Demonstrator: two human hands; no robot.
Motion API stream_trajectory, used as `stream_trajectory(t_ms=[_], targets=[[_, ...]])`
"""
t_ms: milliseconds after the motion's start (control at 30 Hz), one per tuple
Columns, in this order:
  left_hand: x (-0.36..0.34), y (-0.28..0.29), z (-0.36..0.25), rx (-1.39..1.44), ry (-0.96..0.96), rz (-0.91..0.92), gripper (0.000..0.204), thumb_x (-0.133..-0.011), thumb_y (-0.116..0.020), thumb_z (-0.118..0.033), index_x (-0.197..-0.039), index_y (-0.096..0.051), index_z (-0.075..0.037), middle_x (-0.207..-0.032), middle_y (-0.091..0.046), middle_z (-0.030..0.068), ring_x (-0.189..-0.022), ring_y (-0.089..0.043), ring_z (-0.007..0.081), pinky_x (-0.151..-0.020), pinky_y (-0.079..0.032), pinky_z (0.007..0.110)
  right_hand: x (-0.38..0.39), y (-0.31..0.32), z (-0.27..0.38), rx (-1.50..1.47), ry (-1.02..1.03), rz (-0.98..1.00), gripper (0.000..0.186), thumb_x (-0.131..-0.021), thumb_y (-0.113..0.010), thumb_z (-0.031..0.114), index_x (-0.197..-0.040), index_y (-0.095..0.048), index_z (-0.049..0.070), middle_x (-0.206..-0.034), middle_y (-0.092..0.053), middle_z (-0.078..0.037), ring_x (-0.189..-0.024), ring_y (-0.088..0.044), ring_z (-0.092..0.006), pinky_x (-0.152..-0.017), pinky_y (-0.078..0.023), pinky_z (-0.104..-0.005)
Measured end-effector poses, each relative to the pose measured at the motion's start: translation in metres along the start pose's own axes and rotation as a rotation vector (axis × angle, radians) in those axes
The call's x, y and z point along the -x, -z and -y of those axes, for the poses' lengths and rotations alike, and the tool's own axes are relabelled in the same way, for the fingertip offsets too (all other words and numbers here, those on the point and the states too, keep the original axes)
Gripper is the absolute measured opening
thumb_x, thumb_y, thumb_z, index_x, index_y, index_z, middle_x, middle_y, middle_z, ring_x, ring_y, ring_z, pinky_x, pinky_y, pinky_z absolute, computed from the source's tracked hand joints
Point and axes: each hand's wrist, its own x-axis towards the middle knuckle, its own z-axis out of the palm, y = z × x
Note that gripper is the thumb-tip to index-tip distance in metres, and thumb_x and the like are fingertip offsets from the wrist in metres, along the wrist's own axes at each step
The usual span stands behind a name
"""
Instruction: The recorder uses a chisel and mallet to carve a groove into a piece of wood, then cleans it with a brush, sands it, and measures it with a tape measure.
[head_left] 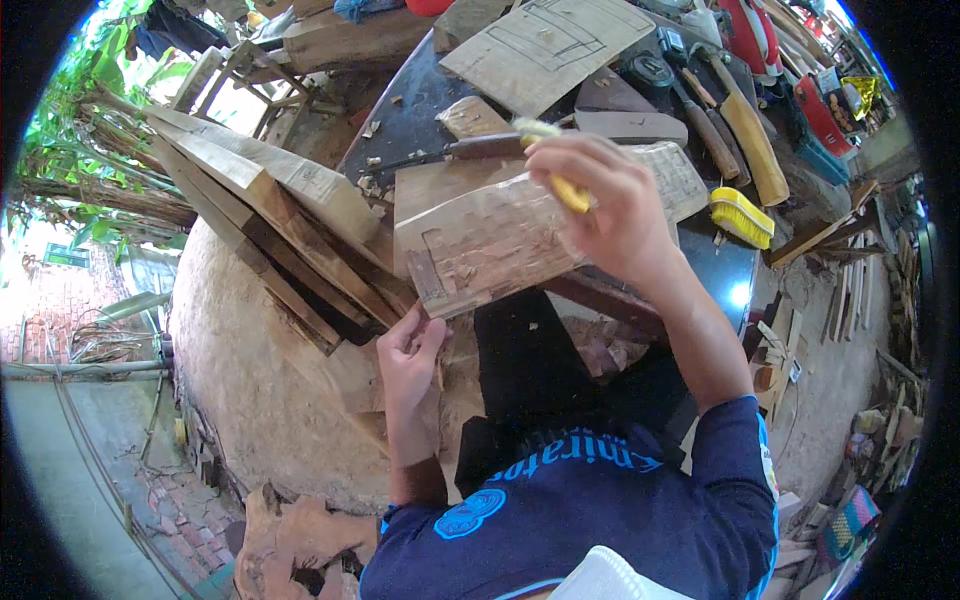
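A long carved wooden block lies aslant across a flat wooden board near the table's front edge. Its upper face is rough with tool marks, and one dark rectangular patch shows at its left end. My left hand pinches the block's near left corner between thumb and fingers. Above the middle of the block, my right hand is closed round a yellow-handled tool. A pale, blurred end of this tool sticks out past the fingers, so I cannot tell its exact kind.
Tall planks lean at the table's left. Behind the block lie a board with pencilled lines and a curved grey-brown piece. To the right are a yellow brush, a wooden-handled tool and a tape measure.
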Motion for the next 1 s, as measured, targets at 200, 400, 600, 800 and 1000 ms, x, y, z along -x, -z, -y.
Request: stream_trajectory(t_ms=[200,400,600,800,1000], targets=[[-0.010,0.015,0.014,-0.050,-0.066,0.015,0.044,-0.087,-0.070,-0.009,-0.126,-0.057,0.007,-0.103,-0.067,0.0057,-0.087,-0.060,0.0088,-0.081,-0.048,0.023,0.006,-0.018,0.043,-0.696,-0.324,0.079,0.012,-0.088,-0.063,0.002,-0.100,-0.064,0.001,-0.092,-0.070,-0.008,-0.084,-0.068,-0.0154,-0.076,-0.052,-0.0283],[-0.011,0.005,0.008,0.089,-0.077,0.021,0.042,-0.087,-0.070,-0.008,-0.124,-0.058,0.008,-0.105,-0.068,0.0056,-0.090,-0.060,0.0089,-0.084,-0.046,0.022,-0.001,-0.044,0.029,-0.241,0.000,-0.162,0.018,-0.083,-0.067,-0.002,-0.101,-0.065,-0.001,-0.096,-0.069,-0.011,-0.087,-0.069,-0.0215,-0.074,-0.055,-0.0322],[-0.005,0.007,0.001,-0.092,-0.056,0.024,0.043,-0.090,-0.069,-0.010,-0.126,-0.057,0.009,-0.109,-0.067,0.0056,-0.096,-0.059,0.0099,-0.087,-0.045,0.023,-0.007,-0.052,0.042,-0.687,-0.271,0.196,0.013,-0.086,-0.065,0.001,-0.099,-0.066,0.001,-0.100,-0.069,-0.010,-0.085,-0.068,-0.0181,-0.071,-0.054,-0.0278],[0.000,0.006,0.010,0.002,-0.086,-0.032,0.038,-0.090,-0.069,-0.014,-0.121,-0.061,0.006,-0.106,-0.067,0.0051,-0.090,-0.060,0.0092,-0.083,-0.046,0.022,-0.012,-0.042,0.056,-0.917,-0.579,0.072,0.024,-0.085,-0.064,-0.001,-0.108,-0.064,0.004,-0.096,-0.070,-0.007,-0.085,-0.067,-0.0118,-0.071,-0.053,-0.0250],[-0.003,0.003,0.010,0.056,-0.054,0.032,0.033,-0.091,-0.068,-0.015,-0.116,-0.062,0.007,-0.102,-0.067,0.0052,-0.085,-0.060,0.0086,-0.077,-0.049,0.022,-0.007,-0.039,0.025,-0.382,-0.208,-0.116,0.016,-0.089,-0.065,0.005,-0.106,-0.064,0.003,-0.095,-0.070,-0.006,-0.083,-0.065,-0.0092,-0.066,-0.051,-0.0219]])
